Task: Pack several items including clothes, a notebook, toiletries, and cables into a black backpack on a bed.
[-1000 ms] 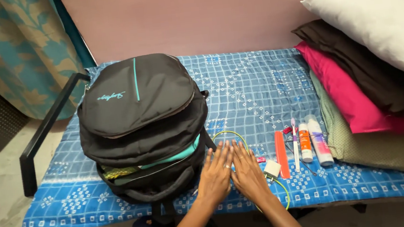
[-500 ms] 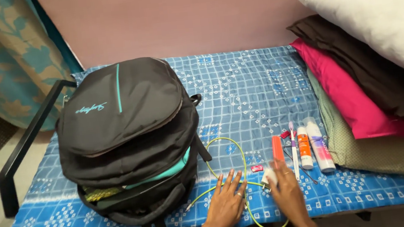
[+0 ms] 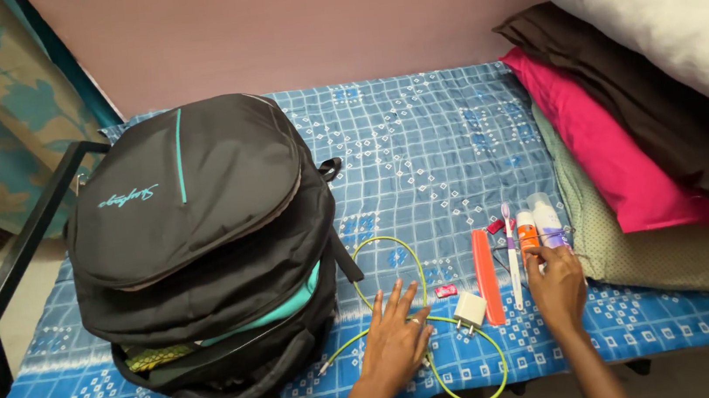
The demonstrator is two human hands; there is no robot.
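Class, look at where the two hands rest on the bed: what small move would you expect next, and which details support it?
Probably the right hand closes on the orange tube and lifts it: its fingers already lie over the tube's lower end. The left hand lies flat on the yellow-green cable, and the backpack gapes open beside it.

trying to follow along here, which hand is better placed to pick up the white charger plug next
Probably the left. The left hand lies flat on the yellow-green cable right beside the white charger plug, while the right hand is over at the tubes.
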